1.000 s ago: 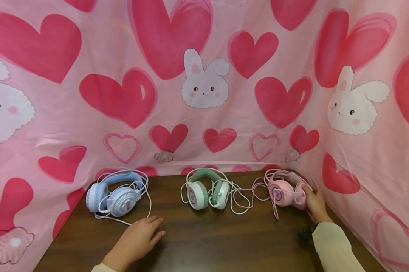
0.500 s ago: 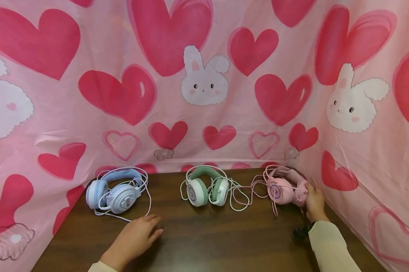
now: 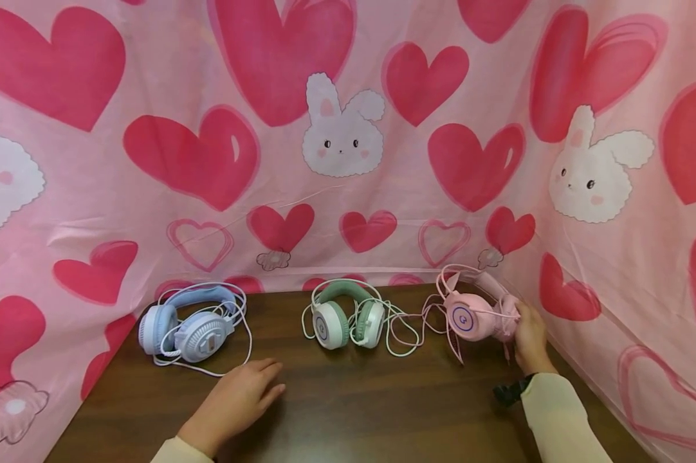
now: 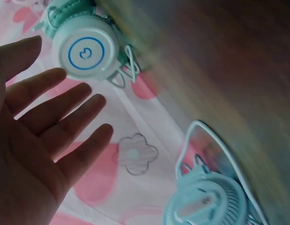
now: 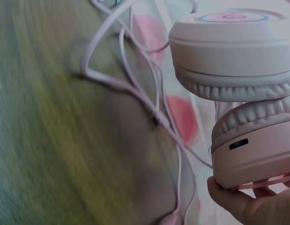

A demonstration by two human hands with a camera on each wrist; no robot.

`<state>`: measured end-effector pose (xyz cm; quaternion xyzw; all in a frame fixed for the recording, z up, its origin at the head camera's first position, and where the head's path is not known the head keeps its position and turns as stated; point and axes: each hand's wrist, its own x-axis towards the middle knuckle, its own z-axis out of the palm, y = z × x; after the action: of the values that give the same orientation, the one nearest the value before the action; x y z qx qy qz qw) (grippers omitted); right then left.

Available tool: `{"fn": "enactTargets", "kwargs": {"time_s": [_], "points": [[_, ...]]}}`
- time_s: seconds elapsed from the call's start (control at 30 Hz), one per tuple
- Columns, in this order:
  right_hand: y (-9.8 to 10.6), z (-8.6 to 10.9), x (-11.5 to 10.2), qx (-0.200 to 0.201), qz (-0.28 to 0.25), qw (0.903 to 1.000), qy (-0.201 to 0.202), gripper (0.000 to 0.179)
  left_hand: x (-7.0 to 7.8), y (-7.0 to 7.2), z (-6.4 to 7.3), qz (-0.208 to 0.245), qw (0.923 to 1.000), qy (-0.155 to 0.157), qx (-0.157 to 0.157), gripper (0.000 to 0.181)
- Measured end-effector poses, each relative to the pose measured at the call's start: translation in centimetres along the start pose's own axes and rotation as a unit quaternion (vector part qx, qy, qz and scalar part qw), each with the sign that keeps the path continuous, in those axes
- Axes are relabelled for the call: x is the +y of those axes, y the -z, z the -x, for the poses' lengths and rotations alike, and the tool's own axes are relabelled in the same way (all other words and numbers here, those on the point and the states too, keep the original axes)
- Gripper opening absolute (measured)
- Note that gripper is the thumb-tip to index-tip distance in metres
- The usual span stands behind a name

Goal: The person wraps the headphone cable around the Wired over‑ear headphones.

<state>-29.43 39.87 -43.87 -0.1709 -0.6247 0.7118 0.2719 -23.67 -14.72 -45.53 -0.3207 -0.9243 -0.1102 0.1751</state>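
Note:
At the right end of the table my right hand point(image 3: 531, 341) grips the right ear cup of a pair of pink headphones point(image 3: 469, 316). Its thumb lies against the cup's lower side in the right wrist view, where both pink ear cups point(image 5: 234, 51) hang close together; the other fingers are partly hidden. My left hand point(image 3: 232, 402) holds nothing over the table's front left, its fingers straight and spread in the left wrist view. Nearest to it are blue headphones point(image 3: 202, 337), with a white cable running towards the hand. Green and white headphones point(image 3: 330, 325) stand in the middle.
The pink cable point(image 5: 121, 84) trails on the table and meets the green headphones' white cable point(image 3: 402, 352). A pink cloth point(image 3: 336, 193) with hearts and rabbits rises behind and beside the dark wooden table point(image 3: 371, 411). A black strap point(image 3: 511, 391) sits at my right wrist.
The pink headphones have risen slightly and turned in my right hand, their left cup now facing more forward. My left hand stays nearly where it was. The head view has shifted slightly.

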Motion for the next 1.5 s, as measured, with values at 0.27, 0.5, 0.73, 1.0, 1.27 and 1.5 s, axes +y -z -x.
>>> {"fn": "enactTargets", "kwargs": {"time_s": [0.27, 0.5, 0.73, 1.0, 1.27, 1.5], "points": [[-2.2, 1.1, 0.1, -0.009, -0.03, 0.9985, 0.044, 0.024, 0.8, -0.2, -3.0, -0.003, 0.9984, -0.052, 0.019, 0.041], [-4.1, 2.5, -0.3, -0.048, -0.04, 0.9977, 0.027, 0.05, 1.5, 0.0, -5.3, -0.01, 0.9874, -0.135, 0.082, 0.038], [-6.3, 4.8, -1.2, -0.109, -0.067, 0.9914, 0.024, 0.052, 2.4, 0.7, -6.3, -0.013, 0.982, -0.161, 0.098, 0.038], [-8.4, 6.6, -2.1, -0.169, -0.078, 0.9824, 0.018, 0.053, 3.6, 0.3, -7.2, -0.01, 0.9752, -0.17, 0.141, 0.04], [-11.2, 8.4, -1.8, -0.194, -0.103, 0.9746, 0.044, 0.049, 3.1, 1.2, -7.1, -0.005, 0.9708, -0.157, 0.181, 0.042], [-13.4, 10.1, -1.9, -0.268, -0.12, 0.9535, 0.068, 0.045, 2.6, 3.1, -6.4, -0.005, 0.972, -0.14, 0.189, 0.048]]}}
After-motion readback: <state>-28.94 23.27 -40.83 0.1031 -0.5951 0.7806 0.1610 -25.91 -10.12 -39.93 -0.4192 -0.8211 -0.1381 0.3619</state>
